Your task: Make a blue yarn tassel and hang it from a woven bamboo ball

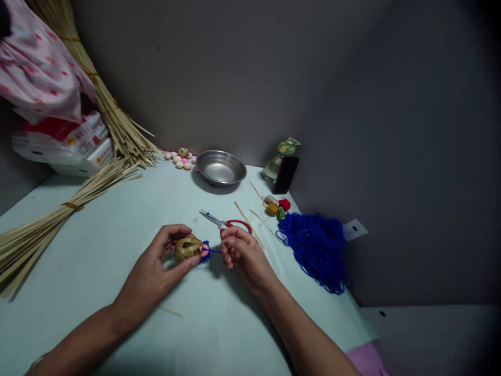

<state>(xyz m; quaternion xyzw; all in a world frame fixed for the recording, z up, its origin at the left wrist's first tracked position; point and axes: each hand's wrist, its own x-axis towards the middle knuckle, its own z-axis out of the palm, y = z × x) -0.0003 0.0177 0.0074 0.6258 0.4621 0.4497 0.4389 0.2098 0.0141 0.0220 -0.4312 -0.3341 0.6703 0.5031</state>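
Note:
Between the thumb and fingers of my left hand (164, 261) is a small woven straw ball (187, 249) with openings in its side. Pink material and a tuft of blue cord (205, 251) sit at its right end. A short length of the cord runs rightward to my right hand (245, 256), whose fingers are pinched on it. Just beyond my right hand lie scissors with red handles (238, 224), blades pointing left and slightly apart.
Straw bundles (74, 206) lie left, near packets (84, 149). A metal bowl (221, 168), small pale balls (179, 164), a bottle (272, 167) and a phone (285, 176) stand along the back. Blue cord heap (317, 248) and small coloured balls (272, 209) lie right.

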